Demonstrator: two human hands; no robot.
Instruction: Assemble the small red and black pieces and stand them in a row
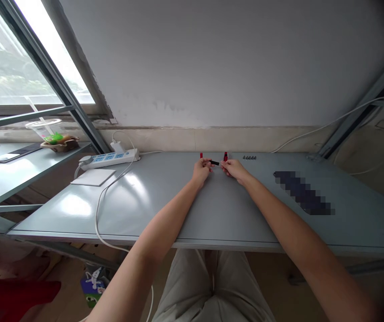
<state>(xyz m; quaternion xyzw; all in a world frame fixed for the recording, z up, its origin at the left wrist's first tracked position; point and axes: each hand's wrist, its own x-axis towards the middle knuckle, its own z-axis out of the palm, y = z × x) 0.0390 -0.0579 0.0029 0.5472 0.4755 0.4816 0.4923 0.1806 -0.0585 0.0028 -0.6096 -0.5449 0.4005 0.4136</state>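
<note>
In the head view, the left hand (201, 172) had its fingers closed on a small black part (215, 163), and the right hand (234, 170), at its three o'clock, had fingers curled, grip undetermined, with a red piece (225, 156) at twelve o'clock on the grey table (145, 210).

Head-worn view, facing forward — tilted down

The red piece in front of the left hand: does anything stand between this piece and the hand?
Nothing visible does: the red piece stands just beyond the left hand, with no other thing between them. The black piece is off to the hand's right.
</note>
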